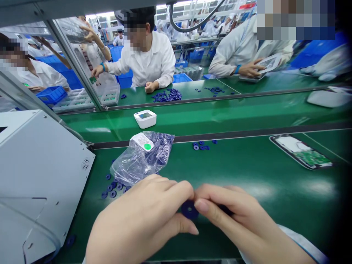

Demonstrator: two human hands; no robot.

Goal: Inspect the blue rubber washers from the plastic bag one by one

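My left hand (143,220) and my right hand (236,220) meet low in the middle of the view, over the green bench. Together their fingertips pinch a small dark blue ring (189,210), the thumbs and forefingers pressed round it. Just beyond my left hand lies a clear plastic bag (143,157) with blue rings inside and a white label with a green dot. Several loose blue rings (112,189) lie beside the bag, and a few more blue rings (202,146) sit farther out.
A grey machine housing (35,176) stands at the left. A white device (145,118) rides the green conveyor (220,113). A tray with a circuit board (302,152) lies at right. Across the line sit people in white coats, blue rings (167,96) heaped before one.
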